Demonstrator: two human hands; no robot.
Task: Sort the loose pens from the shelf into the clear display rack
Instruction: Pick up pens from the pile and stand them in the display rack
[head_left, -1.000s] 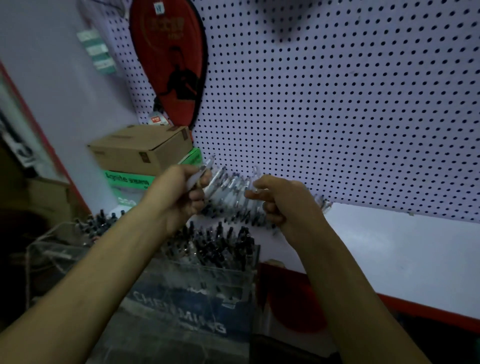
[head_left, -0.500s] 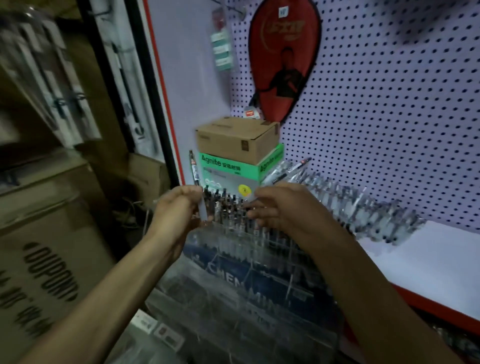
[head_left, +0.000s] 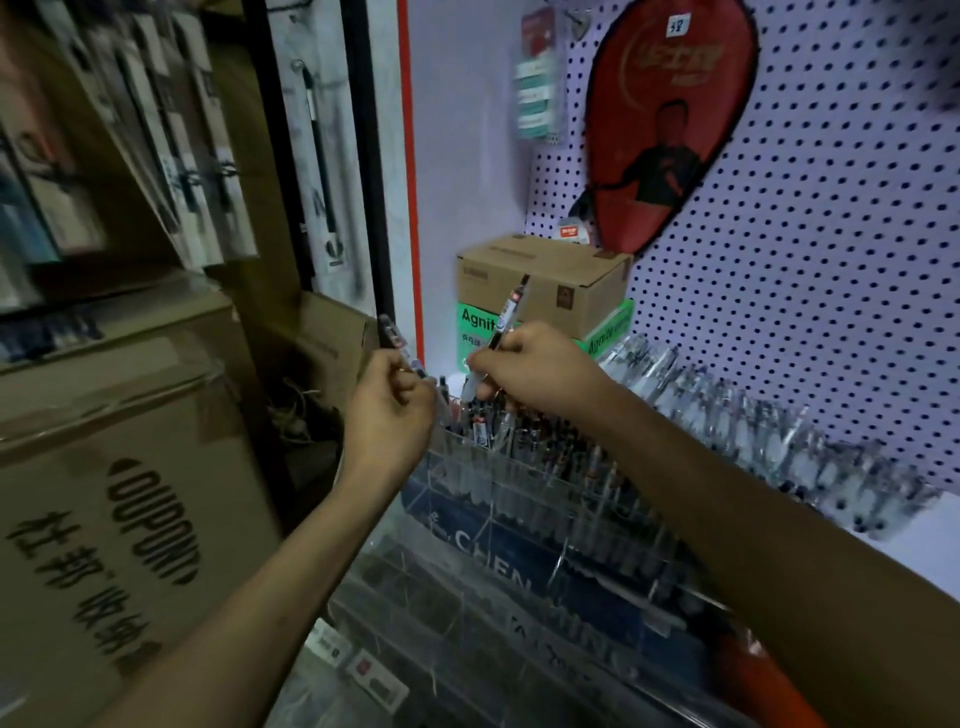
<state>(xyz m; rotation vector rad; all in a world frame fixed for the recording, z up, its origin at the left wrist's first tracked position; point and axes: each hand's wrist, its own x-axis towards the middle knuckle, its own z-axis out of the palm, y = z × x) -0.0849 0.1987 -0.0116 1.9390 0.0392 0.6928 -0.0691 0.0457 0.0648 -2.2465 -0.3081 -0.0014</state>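
My left hand (head_left: 387, 410) is closed around a pen (head_left: 388, 335) whose dark top sticks up above my fingers. My right hand (head_left: 530, 366) grips a second pen (head_left: 506, 317), tilted, with its tip pointing down over the back left corner of the clear display rack (head_left: 467, 499). The rack stands below both hands, its rear compartments packed with upright dark pens (head_left: 550, 447). A long row of loose clear pens (head_left: 753, 431) lies on the white shelf (head_left: 930, 540) to the right, along the pegboard.
A brown carton (head_left: 550, 280) on a green box (head_left: 475, 332) stands just behind the rack. A red paddle case (head_left: 670, 119) hangs on the pegboard (head_left: 857, 260). Large cardboard boxes (head_left: 119, 493) fill the left side.
The view has swung left from the loose pens to the rack. Both hands have moved from the pen row to above the rack's back left corner, each still holding a pen.
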